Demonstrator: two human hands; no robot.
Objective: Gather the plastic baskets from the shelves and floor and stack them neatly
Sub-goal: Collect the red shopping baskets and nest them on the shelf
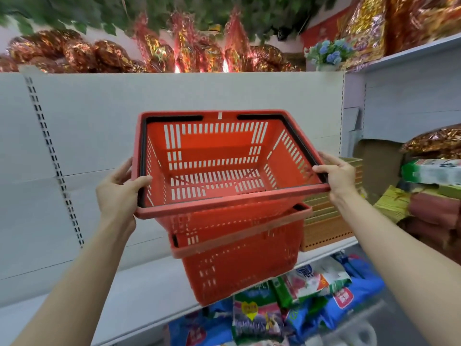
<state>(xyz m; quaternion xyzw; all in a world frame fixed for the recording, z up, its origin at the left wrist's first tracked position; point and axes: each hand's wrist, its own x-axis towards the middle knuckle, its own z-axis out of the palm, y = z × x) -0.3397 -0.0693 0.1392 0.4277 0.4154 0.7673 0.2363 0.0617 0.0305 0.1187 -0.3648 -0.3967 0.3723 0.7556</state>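
— How many baskets, and how many hands on them?

— Two red plastic shopping baskets and two bare hands; the left hand (pixel 119 193) clamps the left rim of the upper basket (pixel 219 156), thumb hooked over the edge and fingers curled under; the right hand (pixel 335 174) grips the right rim the same way, thumb lying on top.

— What are the baskets like?

— Rectangular, tapering toward the bottom, walls and floor pierced with rows of slots; the upper one has two black handles (pixel 174 118) folded flat along its rim; it tilts toward the camera, so its inside shows; its base sits inside the lower basket (pixel 239 265), which is skewed at an angle to it; both are held up in front of a white shelf (pixel 139 290); whether the lower one touches that shelf I cannot tell.

— And the arms?

— Both forearms reach up and forward from the bottom corners, wrists bent inward; right of the baskets, a stack of perforated tan trays (pixel 324 228) sits on the shelf.
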